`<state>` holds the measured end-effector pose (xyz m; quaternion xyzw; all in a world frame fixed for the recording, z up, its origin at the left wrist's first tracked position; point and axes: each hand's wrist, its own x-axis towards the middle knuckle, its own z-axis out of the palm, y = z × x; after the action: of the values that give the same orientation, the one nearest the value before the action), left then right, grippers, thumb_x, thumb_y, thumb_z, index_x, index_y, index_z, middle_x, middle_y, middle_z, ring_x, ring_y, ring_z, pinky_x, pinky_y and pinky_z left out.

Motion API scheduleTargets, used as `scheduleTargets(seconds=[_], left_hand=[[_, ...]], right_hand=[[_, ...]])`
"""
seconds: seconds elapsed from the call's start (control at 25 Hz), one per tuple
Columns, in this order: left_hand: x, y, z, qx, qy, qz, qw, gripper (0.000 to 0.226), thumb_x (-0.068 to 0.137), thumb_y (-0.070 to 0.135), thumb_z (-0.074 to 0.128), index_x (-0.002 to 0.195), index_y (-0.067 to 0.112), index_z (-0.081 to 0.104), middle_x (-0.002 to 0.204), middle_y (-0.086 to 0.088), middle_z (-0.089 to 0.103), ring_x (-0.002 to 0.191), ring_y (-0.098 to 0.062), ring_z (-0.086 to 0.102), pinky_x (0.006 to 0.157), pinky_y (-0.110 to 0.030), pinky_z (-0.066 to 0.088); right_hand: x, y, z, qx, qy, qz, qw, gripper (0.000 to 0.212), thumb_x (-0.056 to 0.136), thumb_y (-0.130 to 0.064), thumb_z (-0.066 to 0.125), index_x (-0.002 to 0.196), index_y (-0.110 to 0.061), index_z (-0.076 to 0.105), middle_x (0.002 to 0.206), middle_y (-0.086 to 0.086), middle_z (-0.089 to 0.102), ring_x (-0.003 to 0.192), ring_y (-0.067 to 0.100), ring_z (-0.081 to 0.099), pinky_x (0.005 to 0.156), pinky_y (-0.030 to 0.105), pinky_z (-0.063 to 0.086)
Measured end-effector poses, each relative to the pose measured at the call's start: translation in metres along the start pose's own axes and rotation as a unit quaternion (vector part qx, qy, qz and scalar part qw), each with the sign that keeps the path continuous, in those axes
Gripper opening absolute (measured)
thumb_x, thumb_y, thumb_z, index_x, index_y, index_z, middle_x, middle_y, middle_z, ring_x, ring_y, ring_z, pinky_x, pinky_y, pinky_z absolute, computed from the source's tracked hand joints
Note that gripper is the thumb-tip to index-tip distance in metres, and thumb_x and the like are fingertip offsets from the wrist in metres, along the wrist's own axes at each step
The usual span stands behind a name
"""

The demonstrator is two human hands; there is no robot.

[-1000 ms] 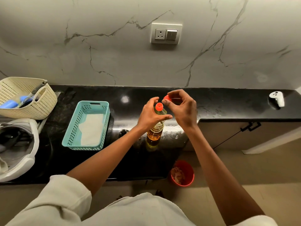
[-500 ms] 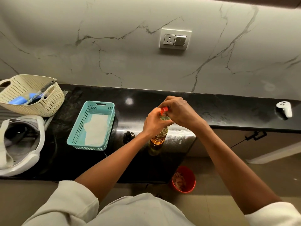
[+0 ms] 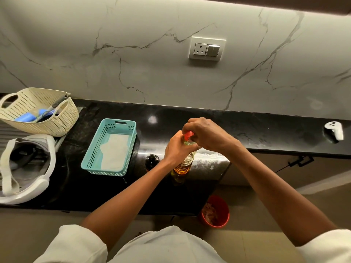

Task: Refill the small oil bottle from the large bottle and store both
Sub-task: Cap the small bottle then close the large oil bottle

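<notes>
- The large bottle (image 3: 183,164) is stood upright near the front edge of the black desk (image 3: 256,130), with amber oil seen in its lower part.
- Its neck and shoulder are gripped by the left hand (image 3: 177,148), whose fingers are curled closely round it from the left.
- The red cap (image 3: 188,134) is seated on the mouth of the large bottle and is held by the right hand (image 3: 207,135), whose fingers (image 3: 190,125) are bent down over it from the right.
- Only a sliver of the cap is seen between the two hands; how far it is screwed on cannot be told.
- The small bottle (image 3: 152,161), dark with a black top, is stood just left of the large bottle, apart from both hands.
- A teal basket (image 3: 89,158) lined with white paper is set further left of the large bottle.
- A white controller (image 3: 334,130) is laid well to its right.
- A red bucket (image 3: 224,215) is stood on the floor, below and right of the large bottle.
</notes>
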<state>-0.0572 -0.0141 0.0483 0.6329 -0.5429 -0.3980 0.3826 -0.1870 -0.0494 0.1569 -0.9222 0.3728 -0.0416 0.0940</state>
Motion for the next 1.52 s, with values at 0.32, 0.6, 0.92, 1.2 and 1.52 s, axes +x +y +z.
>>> scheduleTargets(seconds=[0.32, 0.6, 0.92, 1.2, 1.52], left_hand=[[-0.007, 0.003, -0.003, 0.016, 0.000, 0.024, 1.000, 0.032, 0.070, 0.066, 0.084, 0.090, 0.057, 0.061, 0.104, 0.013, 0.069, 0.098, -0.008, 0.069, 0.088, -0.049, 0.063], [-0.006, 0.005, -0.004, 0.002, -0.006, 0.001, 1.000, 0.050, 0.061, 0.068, 0.082, 0.102, 0.047, 0.064, 0.103, 0.011, 0.074, 0.096, -0.011, 0.073, 0.089, -0.048, 0.064], [-0.005, 0.003, -0.004, -0.005, -0.008, -0.015, 1.000, 0.046, 0.077, 0.042, 0.091, 0.110, 0.033, 0.061, 0.108, 0.007, 0.077, 0.103, -0.017, 0.074, 0.093, -0.053, 0.063], [-0.005, 0.004, -0.003, -0.009, -0.009, -0.021, 1.000, 0.059, 0.078, 0.044, 0.091, 0.124, 0.020, 0.063, 0.111, 0.006, 0.077, 0.107, -0.018, 0.074, 0.096, -0.050, 0.062], [-0.006, 0.002, -0.002, 0.012, 0.003, -0.003, 1.000, 0.033, 0.078, 0.040, 0.091, 0.094, 0.039, 0.061, 0.105, 0.007, 0.074, 0.100, -0.017, 0.073, 0.089, -0.053, 0.063]], right_hand=[[0.004, 0.003, 0.000, -0.044, 0.011, 0.006, 0.999, 0.025, 0.099, -0.030, 0.074, 0.117, -0.013, 0.075, 0.111, 0.005, 0.072, 0.093, 0.018, 0.073, 0.079, 0.023, 0.057], [-0.003, -0.004, -0.002, -0.066, -0.016, -0.050, 0.996, 0.038, 0.097, -0.020, 0.076, 0.134, -0.018, 0.072, 0.126, 0.006, 0.069, 0.105, 0.022, 0.074, 0.086, 0.029, 0.063], [0.010, -0.012, 0.008, -0.122, 0.003, 0.013, 0.992, 0.027, 0.106, -0.026, 0.064, 0.127, -0.012, 0.075, 0.115, 0.007, 0.071, 0.093, 0.019, 0.074, 0.072, 0.021, 0.051], [0.008, -0.007, 0.011, -0.088, 0.011, -0.011, 0.996, 0.028, 0.096, -0.019, 0.077, 0.124, -0.015, 0.078, 0.117, 0.006, 0.075, 0.099, 0.024, 0.078, 0.084, 0.030, 0.065], [0.005, -0.012, 0.016, -0.066, 0.033, 0.063, 0.995, 0.022, 0.101, -0.026, 0.071, 0.118, -0.012, 0.077, 0.109, 0.008, 0.073, 0.088, 0.021, 0.075, 0.072, 0.023, 0.055]])
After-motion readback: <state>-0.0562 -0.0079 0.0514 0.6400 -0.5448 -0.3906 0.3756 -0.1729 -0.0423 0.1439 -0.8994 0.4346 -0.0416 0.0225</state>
